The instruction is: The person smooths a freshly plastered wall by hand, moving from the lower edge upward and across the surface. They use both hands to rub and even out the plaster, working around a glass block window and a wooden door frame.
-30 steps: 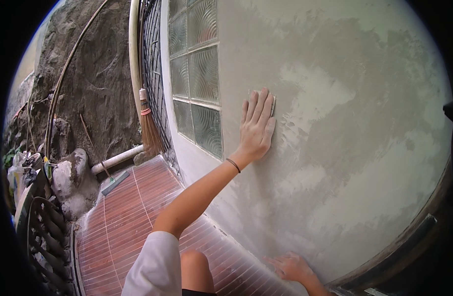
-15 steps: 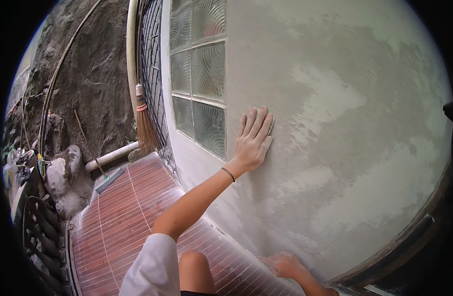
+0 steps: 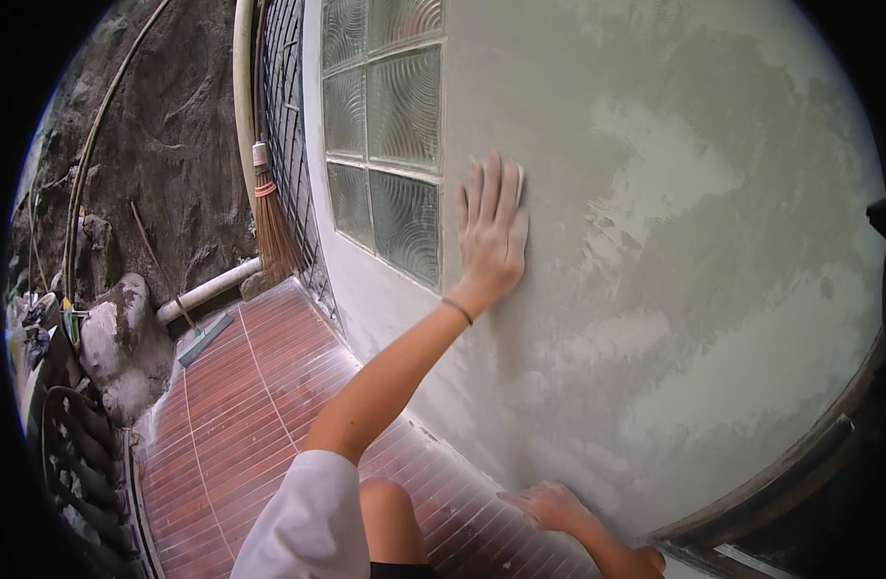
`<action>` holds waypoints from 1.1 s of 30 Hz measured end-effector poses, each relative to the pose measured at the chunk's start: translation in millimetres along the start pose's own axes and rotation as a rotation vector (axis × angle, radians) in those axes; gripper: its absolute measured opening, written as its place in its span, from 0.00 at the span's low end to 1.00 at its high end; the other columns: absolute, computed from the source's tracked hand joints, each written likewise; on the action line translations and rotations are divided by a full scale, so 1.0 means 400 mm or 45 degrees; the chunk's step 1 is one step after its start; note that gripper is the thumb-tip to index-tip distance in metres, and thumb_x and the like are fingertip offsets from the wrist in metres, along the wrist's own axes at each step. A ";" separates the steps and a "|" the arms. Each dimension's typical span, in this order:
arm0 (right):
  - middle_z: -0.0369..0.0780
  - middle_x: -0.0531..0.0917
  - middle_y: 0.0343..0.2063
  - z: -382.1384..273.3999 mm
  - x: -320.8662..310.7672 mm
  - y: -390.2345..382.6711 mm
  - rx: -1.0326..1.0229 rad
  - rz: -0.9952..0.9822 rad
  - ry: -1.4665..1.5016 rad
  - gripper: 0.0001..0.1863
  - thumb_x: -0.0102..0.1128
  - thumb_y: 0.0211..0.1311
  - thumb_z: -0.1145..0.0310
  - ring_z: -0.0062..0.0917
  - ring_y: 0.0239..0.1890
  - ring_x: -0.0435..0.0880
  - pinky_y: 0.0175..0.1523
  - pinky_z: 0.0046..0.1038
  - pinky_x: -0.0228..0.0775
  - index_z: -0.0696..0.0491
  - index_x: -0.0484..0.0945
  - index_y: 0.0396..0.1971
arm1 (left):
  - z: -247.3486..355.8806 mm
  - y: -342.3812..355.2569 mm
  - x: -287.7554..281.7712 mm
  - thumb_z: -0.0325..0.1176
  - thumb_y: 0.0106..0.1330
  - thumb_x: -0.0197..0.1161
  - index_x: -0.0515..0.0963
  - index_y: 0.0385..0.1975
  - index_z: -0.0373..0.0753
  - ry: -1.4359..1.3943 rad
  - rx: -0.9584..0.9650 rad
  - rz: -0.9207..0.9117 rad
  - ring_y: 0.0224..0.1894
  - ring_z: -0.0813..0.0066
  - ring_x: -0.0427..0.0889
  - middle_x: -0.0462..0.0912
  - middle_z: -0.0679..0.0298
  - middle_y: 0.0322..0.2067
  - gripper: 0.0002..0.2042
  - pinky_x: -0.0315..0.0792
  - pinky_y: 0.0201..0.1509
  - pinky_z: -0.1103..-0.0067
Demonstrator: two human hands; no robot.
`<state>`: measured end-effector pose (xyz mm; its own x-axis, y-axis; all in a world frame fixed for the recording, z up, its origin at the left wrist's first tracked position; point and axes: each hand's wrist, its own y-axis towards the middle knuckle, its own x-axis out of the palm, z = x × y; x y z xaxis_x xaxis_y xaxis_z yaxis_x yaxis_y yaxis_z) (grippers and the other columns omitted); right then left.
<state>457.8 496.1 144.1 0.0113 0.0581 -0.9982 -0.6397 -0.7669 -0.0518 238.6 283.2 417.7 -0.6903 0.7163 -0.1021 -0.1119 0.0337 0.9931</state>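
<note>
My left hand (image 3: 491,232) lies flat against the grey wall (image 3: 558,289), fingers pointing up, just right of the glass-block window (image 3: 404,106). Under its fingers a thin, flat piece, apparently sandpaper (image 3: 521,183), is pressed to the wall; only a pale edge shows. White dust coats the fingers, and a dark band circles the wrist. Low down at the right, my right hand (image 3: 551,506) is near the foot of the wall, its dusty fingers stretched out and nothing visible in them. Lighter patches and streaks mark the wall's surface.
Red tiles (image 3: 259,386), dusty white along the wall, cover the floor. A straw broom (image 3: 274,222) hangs by a dark lattice (image 3: 286,106). Beyond are a floor squeegee (image 3: 206,340), a white pipe (image 3: 209,289) and a rock face (image 3: 173,145). A dark-framed edge (image 3: 800,473) lies lower right.
My left hand has slid up the wall, its fingers now more upright, with the flat piece still under them. My right hand has shifted slightly up, staying low by the wall.
</note>
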 end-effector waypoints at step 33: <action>0.47 0.80 0.53 -0.087 -0.305 0.206 0.283 1.222 0.790 0.30 0.64 0.58 0.65 0.36 0.52 0.80 0.52 0.33 0.73 0.48 0.70 0.63 | -0.047 -0.382 -0.356 0.33 0.69 0.58 0.81 0.47 0.32 -1.091 -1.116 -1.149 0.45 0.72 0.81 0.85 0.59 0.43 0.14 0.73 0.50 0.76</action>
<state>430.5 403.8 260.5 -0.2160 -0.8556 -0.4704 -0.7094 -0.1935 0.6777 340.5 162.9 279.3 0.4149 0.8694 -0.2684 -0.8449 0.4776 0.2410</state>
